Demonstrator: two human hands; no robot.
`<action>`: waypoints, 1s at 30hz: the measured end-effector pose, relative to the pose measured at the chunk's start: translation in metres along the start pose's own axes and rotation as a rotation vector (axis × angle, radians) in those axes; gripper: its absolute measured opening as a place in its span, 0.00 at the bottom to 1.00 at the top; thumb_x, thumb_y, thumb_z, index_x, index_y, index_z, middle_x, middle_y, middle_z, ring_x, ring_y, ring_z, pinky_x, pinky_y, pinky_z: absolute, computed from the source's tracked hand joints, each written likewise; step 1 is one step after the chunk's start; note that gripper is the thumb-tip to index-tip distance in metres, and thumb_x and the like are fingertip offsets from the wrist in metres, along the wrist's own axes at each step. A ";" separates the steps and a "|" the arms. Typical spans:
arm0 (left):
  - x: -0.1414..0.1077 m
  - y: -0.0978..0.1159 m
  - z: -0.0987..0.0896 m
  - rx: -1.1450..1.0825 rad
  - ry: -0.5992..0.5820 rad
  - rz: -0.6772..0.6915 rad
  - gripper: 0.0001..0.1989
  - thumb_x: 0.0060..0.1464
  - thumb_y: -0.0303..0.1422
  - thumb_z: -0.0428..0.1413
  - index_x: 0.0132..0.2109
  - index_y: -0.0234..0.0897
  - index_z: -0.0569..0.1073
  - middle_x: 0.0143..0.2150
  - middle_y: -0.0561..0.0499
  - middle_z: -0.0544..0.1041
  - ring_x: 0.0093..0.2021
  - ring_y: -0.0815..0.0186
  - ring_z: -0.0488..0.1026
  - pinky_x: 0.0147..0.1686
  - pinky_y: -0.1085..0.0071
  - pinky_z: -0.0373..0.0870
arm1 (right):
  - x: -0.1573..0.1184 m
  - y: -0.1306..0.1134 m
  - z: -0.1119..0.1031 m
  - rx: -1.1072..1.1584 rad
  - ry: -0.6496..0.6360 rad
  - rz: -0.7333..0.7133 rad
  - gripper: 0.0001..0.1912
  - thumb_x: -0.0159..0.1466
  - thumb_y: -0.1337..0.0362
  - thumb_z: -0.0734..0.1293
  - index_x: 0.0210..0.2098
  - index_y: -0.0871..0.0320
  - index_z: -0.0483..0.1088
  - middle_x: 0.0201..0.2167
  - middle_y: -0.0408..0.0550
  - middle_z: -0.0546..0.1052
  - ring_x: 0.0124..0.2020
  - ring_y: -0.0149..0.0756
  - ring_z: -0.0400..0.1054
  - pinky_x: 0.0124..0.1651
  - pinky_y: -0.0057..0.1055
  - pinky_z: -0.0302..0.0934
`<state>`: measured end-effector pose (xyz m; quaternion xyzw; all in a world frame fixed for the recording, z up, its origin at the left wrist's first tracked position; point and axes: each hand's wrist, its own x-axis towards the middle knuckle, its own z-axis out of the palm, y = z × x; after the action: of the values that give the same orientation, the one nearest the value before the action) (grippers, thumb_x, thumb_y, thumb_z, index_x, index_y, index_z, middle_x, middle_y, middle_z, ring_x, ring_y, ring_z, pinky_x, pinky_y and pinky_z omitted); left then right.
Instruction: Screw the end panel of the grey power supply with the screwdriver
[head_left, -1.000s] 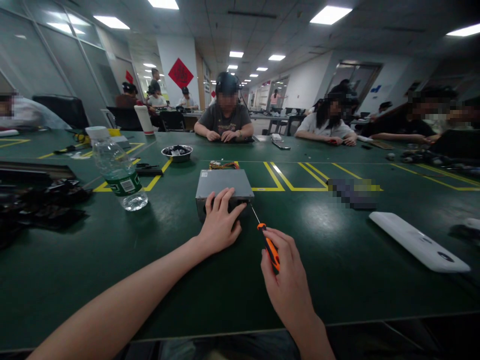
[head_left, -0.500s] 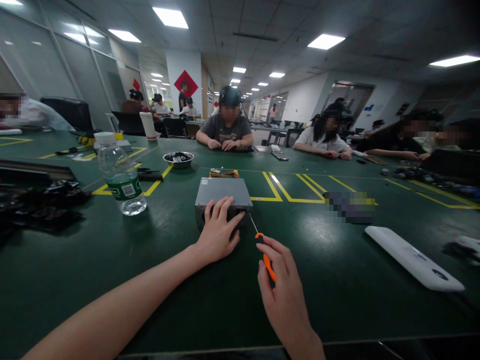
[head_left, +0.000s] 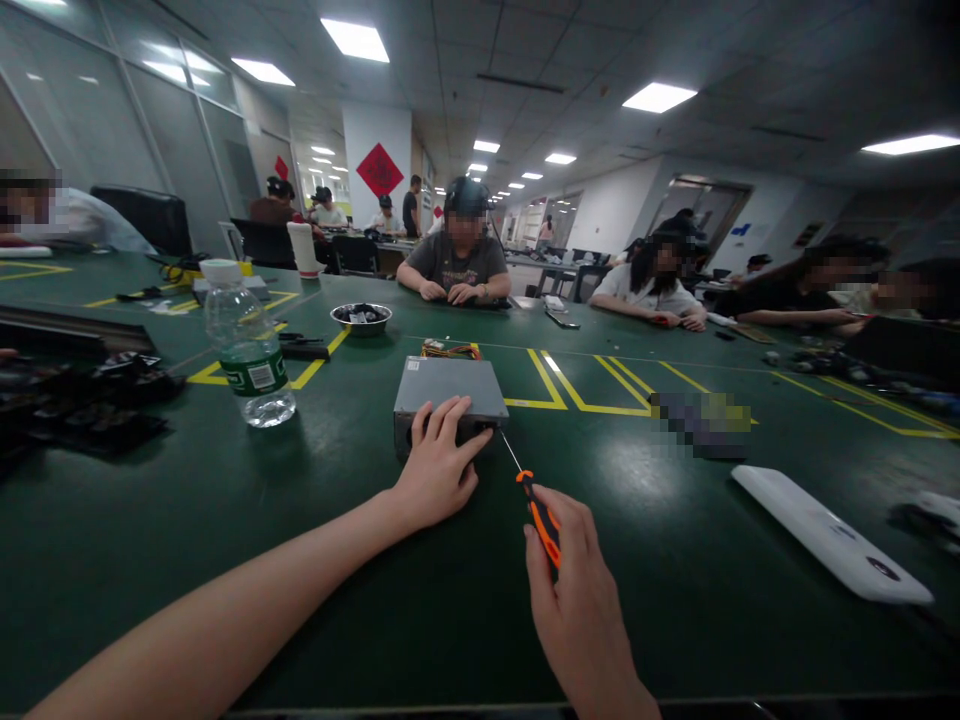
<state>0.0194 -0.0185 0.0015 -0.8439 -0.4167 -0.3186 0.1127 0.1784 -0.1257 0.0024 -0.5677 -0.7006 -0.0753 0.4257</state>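
Observation:
A grey metal computer power supply [head_left: 450, 385] sits on the green table, with a bundle of coloured wires [head_left: 450, 350] behind it. My left hand [head_left: 439, 465] rests on its front edge, fingers spread over the top and front face. In my right hand [head_left: 574, 580] is an orange and black screwdriver [head_left: 544, 515], held by the handle between thumb and fingers. The thin shaft points up and left to the lower right corner of the power supply's front. I cannot make out exactly what the tip touches.
A water bottle [head_left: 251, 350] stands to the left, near dark parts [head_left: 90, 400]. Behind is a metal bowl [head_left: 361, 318] holding small pieces. A white device [head_left: 829, 535] lies at right. A person [head_left: 461, 250] sits opposite; other people sit along the table.
My right hand has slid back along the screwdriver handle, slightly right and down, showing more of it. My left hand stays on the power supply. The view has shifted slightly.

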 end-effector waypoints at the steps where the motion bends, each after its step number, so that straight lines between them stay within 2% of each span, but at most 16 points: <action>1: 0.000 0.000 0.000 0.003 -0.005 0.002 0.23 0.48 0.29 0.54 0.54 0.44 0.69 0.63 0.41 0.54 0.63 0.49 0.49 0.60 0.47 0.42 | 0.000 0.001 -0.001 0.000 -0.027 0.012 0.16 0.66 0.62 0.54 0.52 0.58 0.59 0.44 0.55 0.71 0.43 0.39 0.71 0.39 0.34 0.69; 6: 0.000 0.000 0.001 0.024 -0.014 -0.003 0.22 0.50 0.30 0.53 0.53 0.42 0.69 0.63 0.40 0.54 0.64 0.50 0.49 0.60 0.47 0.41 | 0.004 0.003 -0.009 0.003 -0.112 0.132 0.15 0.67 0.57 0.53 0.48 0.57 0.61 0.37 0.50 0.75 0.35 0.37 0.74 0.33 0.32 0.69; 10: 0.001 0.002 0.002 0.026 -0.011 -0.001 0.20 0.51 0.31 0.53 0.52 0.45 0.69 0.63 0.42 0.54 0.64 0.50 0.49 0.60 0.46 0.41 | 0.008 -0.001 -0.008 -0.001 -0.042 0.035 0.14 0.66 0.58 0.55 0.48 0.57 0.61 0.44 0.54 0.71 0.44 0.39 0.71 0.40 0.35 0.68; 12: 0.001 0.003 0.002 0.036 -0.011 0.009 0.20 0.51 0.32 0.53 0.53 0.46 0.69 0.63 0.43 0.54 0.64 0.50 0.49 0.60 0.46 0.41 | 0.009 -0.002 -0.007 -0.011 -0.008 0.000 0.13 0.66 0.60 0.54 0.48 0.58 0.61 0.44 0.55 0.70 0.45 0.38 0.70 0.41 0.34 0.68; 16: 0.001 0.003 0.001 0.077 -0.023 0.035 0.22 0.53 0.33 0.52 0.56 0.47 0.66 0.64 0.41 0.52 0.64 0.48 0.48 0.59 0.44 0.42 | 0.011 0.001 -0.008 -0.055 -0.015 0.085 0.14 0.67 0.58 0.52 0.43 0.58 0.63 0.35 0.50 0.75 0.33 0.36 0.73 0.31 0.31 0.67; 19: 0.002 0.003 0.001 0.109 -0.033 0.046 0.23 0.53 0.33 0.53 0.57 0.47 0.65 0.64 0.39 0.52 0.63 0.46 0.48 0.58 0.44 0.43 | 0.013 0.004 -0.011 -0.051 -0.044 0.148 0.17 0.68 0.54 0.51 0.43 0.58 0.63 0.31 0.48 0.76 0.29 0.36 0.74 0.28 0.30 0.65; 21: 0.002 0.003 0.002 0.128 -0.034 0.050 0.23 0.53 0.34 0.53 0.57 0.47 0.65 0.64 0.39 0.53 0.63 0.46 0.48 0.58 0.44 0.43 | 0.013 0.003 -0.013 -0.035 -0.063 0.147 0.17 0.67 0.53 0.52 0.43 0.57 0.63 0.32 0.48 0.76 0.30 0.36 0.74 0.29 0.30 0.66; 25: 0.002 0.004 0.002 0.164 -0.035 0.061 0.24 0.53 0.33 0.53 0.58 0.47 0.64 0.64 0.39 0.54 0.63 0.46 0.49 0.58 0.44 0.44 | 0.014 0.000 -0.013 -0.014 -0.018 0.105 0.15 0.65 0.55 0.55 0.45 0.58 0.62 0.40 0.53 0.73 0.38 0.38 0.72 0.32 0.30 0.67; 30: 0.001 0.006 0.002 0.201 -0.046 0.078 0.25 0.53 0.34 0.54 0.59 0.48 0.63 0.64 0.39 0.55 0.63 0.45 0.49 0.57 0.42 0.44 | 0.014 0.002 -0.011 -0.001 -0.024 0.129 0.14 0.66 0.57 0.53 0.43 0.57 0.63 0.35 0.49 0.75 0.33 0.36 0.73 0.33 0.31 0.67</action>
<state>0.0251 -0.0207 0.0007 -0.8510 -0.4157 -0.2512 0.1996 0.1861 -0.1207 0.0179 -0.6129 -0.6675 -0.0413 0.4208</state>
